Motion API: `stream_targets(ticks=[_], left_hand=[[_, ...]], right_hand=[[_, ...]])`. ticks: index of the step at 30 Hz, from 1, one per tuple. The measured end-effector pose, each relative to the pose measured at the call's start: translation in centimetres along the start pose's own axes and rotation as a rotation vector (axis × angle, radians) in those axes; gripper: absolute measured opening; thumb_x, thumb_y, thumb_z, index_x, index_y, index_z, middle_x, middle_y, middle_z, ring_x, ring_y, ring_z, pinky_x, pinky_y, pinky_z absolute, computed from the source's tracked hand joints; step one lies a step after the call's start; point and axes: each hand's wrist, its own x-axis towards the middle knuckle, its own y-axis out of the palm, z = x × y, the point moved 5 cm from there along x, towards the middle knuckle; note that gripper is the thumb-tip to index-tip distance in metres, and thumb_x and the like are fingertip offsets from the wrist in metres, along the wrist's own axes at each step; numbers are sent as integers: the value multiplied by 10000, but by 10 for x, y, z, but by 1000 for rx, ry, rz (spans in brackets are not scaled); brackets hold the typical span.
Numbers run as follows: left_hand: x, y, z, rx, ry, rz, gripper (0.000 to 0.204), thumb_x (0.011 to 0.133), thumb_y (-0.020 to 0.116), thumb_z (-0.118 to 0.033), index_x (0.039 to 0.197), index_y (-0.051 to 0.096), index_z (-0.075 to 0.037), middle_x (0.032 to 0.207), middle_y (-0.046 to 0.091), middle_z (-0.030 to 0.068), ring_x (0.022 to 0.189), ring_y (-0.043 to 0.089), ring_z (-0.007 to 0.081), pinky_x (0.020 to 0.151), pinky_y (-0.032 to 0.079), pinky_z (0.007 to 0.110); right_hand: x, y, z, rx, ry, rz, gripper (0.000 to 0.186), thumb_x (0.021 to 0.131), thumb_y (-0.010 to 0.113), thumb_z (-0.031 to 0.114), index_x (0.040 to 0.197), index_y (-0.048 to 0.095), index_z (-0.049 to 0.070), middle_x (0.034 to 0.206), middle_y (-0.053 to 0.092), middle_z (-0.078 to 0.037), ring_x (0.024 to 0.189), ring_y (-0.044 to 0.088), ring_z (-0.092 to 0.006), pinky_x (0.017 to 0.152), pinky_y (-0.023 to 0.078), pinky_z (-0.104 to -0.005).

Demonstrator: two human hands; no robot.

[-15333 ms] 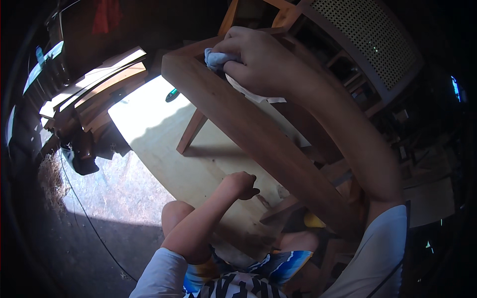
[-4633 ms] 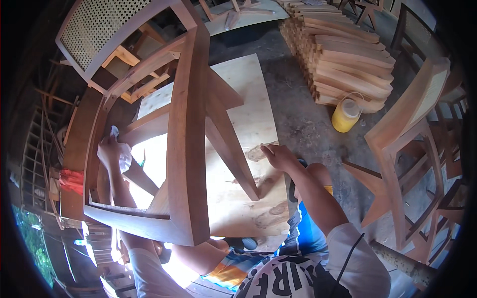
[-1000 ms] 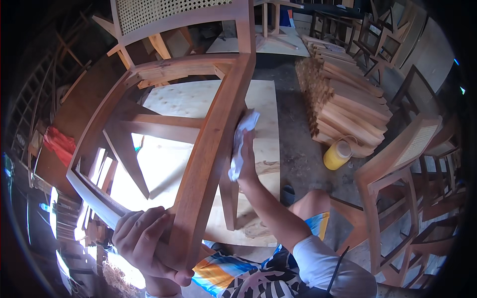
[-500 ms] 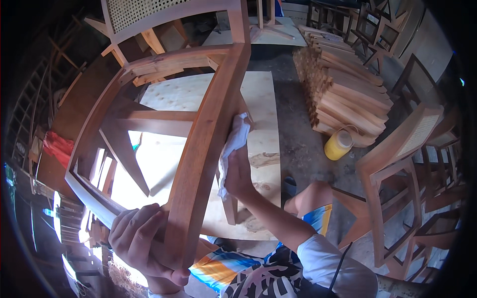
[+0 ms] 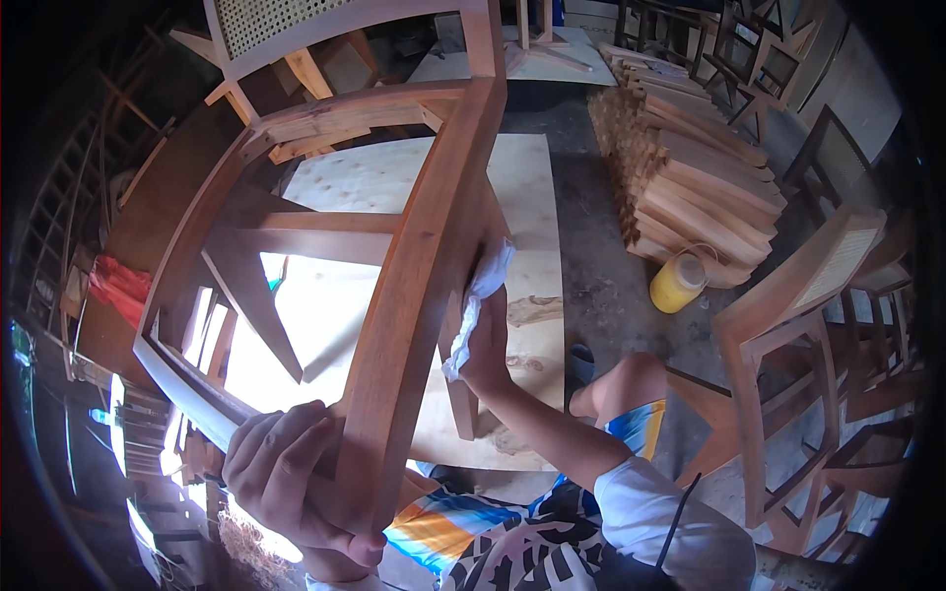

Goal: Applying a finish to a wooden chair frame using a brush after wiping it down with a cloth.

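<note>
A reddish-brown wooden chair frame (image 5: 409, 295) with an open seat and a cane-mesh back (image 5: 256, 22) stands tilted in front of me on a pale plywood sheet (image 5: 522, 374). My left hand (image 5: 286, 473) is closed round the near corner of the seat frame, fingers over the wood. My right hand (image 5: 485, 345) holds a crumpled white cloth (image 5: 485, 281) against the outer face of the right-hand rail. The cloth and rail hide part of its fingers.
Curved wooden pieces (image 5: 700, 187) are stacked at upper right, beside a yellow jug (image 5: 675, 286). Unfinished chairs (image 5: 759, 374) crowd the right side. A red cloth (image 5: 118, 286) lies over a brown board at left. Another plywood sheet (image 5: 567, 69) with chair parts lies beyond.
Over the last half second the cloth and my right hand slid slightly up the rail. At 4.6 seconds back my left hand held the cloth; now it grips the frame and my right holds the cloth.
</note>
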Motion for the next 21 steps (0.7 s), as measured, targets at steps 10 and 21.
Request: stream_targets(ticks=[10, 21], left_hand=[[-2, 2, 1, 8, -62, -18, 961, 767, 375, -923, 914, 699, -31, 814, 730, 145, 755, 736, 313, 757, 585, 429], [-5, 0, 0, 18, -47, -37, 935, 769, 393, -924, 883, 700, -47, 805, 737, 117, 722, 743, 290, 716, 599, 397]], right_hand=[[-81, -1, -13, 374, 891, 86, 567, 1070, 310, 359, 1518, 227, 22, 1440, 397, -169, 1326, 426, -254, 1121, 320, -358], [-138, -15, -28, -283, 52, 230, 773, 948, 531, 85, 1542, 63, -76, 1569, 154, -348, 1443, 261, -489, 1187, 218, -499]])
